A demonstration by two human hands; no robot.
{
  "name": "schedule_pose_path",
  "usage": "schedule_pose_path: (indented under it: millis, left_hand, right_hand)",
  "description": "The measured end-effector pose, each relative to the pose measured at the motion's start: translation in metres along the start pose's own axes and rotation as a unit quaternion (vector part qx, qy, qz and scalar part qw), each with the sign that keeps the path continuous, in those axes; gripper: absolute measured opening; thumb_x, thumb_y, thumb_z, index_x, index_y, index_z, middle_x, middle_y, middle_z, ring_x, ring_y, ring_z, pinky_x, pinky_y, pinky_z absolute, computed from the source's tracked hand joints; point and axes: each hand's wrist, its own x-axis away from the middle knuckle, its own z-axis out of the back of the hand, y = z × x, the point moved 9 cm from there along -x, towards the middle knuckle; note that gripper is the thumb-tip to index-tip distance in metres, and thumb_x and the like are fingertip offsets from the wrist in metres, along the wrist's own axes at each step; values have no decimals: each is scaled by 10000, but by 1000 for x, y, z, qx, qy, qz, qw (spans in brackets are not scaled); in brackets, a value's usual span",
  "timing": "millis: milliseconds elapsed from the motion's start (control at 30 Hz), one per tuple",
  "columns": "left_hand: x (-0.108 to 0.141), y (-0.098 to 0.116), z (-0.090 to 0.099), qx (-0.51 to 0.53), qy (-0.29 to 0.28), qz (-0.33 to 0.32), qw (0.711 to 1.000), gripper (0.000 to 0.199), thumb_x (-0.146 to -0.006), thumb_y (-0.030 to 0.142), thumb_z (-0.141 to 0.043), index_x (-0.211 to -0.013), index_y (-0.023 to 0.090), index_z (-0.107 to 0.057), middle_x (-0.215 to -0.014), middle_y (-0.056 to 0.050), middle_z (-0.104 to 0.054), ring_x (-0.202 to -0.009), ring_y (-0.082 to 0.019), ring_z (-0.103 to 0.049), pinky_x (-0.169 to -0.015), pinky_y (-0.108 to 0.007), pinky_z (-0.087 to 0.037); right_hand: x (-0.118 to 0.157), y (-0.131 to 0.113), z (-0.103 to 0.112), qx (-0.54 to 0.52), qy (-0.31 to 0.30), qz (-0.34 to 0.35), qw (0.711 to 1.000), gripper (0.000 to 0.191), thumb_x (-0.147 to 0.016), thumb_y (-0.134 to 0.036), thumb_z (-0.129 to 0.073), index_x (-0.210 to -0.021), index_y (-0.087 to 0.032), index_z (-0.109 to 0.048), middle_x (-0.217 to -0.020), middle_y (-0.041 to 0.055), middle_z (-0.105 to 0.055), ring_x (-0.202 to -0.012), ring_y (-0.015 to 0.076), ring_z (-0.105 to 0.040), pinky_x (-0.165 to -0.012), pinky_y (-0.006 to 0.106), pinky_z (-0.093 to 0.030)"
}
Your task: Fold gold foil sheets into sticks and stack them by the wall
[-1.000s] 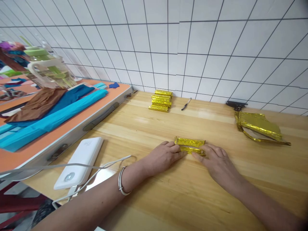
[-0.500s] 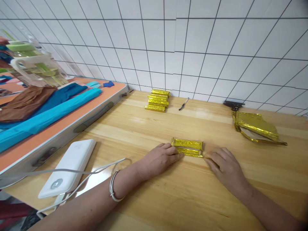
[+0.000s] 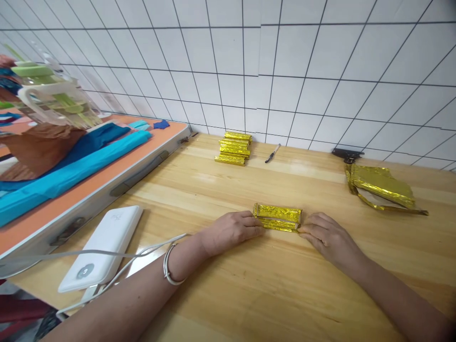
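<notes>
A folded piece of gold foil (image 3: pixel 280 212) lies on the wooden table (image 3: pixel 228 294), with a long slit or fold line showing along it. My left hand (image 3: pixel 233 231) has its fingers closed at the foil's left end. At the lower right corner of the foil, my right hand (image 3: pixel 327 237) pinches the edge between thumb and fingers. Behind the foil, several gold foil strips (image 3: pixel 233 149) lie in a row near the wall. A larger folded gold foil bundle (image 3: pixel 384 185) rests at the right.
A pen (image 3: pixel 273 153) and a black clip-like object (image 3: pixel 348 154) lie near the tiled wall. At left are a white power bank (image 3: pixel 101 247) with a cable, an orange-topped surface (image 3: pixel 142 149), a blue roll (image 3: pixel 74 175), brown cloth (image 3: pixel 42 147) and a green-lidded jug (image 3: pixel 57 97).
My left hand has shifted slightly left along the foil. My right hand has moved slightly left, its fingers closer together at the corner. The brown cloth at the left has lifted and changed shape.
</notes>
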Motion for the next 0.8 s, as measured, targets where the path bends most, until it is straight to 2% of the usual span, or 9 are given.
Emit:
schedule_pose_path:
  millis: [133,267,333,600,800]
  left_hand:
    - [0,2,0,-29,7,-22,999,277,-937,165,-320,-1072,145,-561,-1045,-109,-614,-996,-177,-537,-867,-298,-461]
    - [1,5,0,-42,17,-39,998,268,-930,148,-318,-1023,137,-569,-1002,-117,-612,-981,-183,-540,-844,-303,-477]
    - [1,6,2,-39,29,-42,998,263,-928,145,-319,-1009,138,-569,-999,-118,-609,-970,-182,-542,-836,-303,-480]
    - [1,0,1,-12,39,-20,999,223,-917,129,-358,-1014,148,-557,-1003,-104,-609,-976,-179,-537,-867,-307,-454]
    - [4,-7,-2,11,48,14,999,234,-914,129,-361,-1034,157,-561,-1020,-94,-604,-972,-162,-550,-864,-283,-458]
  right_hand:
    - [2,1,-1,17,12,28,999,139,-875,-177,-477,-892,-182,-615,-843,65,-609,-812,178,-537,-721,332,-469]
    - [9,-1,-9,58,-12,44,997,175,-873,-136,-457,-964,-165,-604,-881,77,-600,-873,195,-534,-800,370,-464]
    - [11,0,-9,58,-3,42,997,161,-869,-145,-474,-968,-156,-600,-891,80,-600,-892,197,-531,-812,366,-466]
    - [6,-5,-4,78,29,29,996,132,-849,-176,-530,-954,-149,-605,-881,80,-611,-894,200,-537,-814,351,-469]
    - [7,-10,-10,143,11,35,989,151,-847,-107,-488,-937,-129,-607,-841,88,-596,-847,210,-531,-780,366,-470]
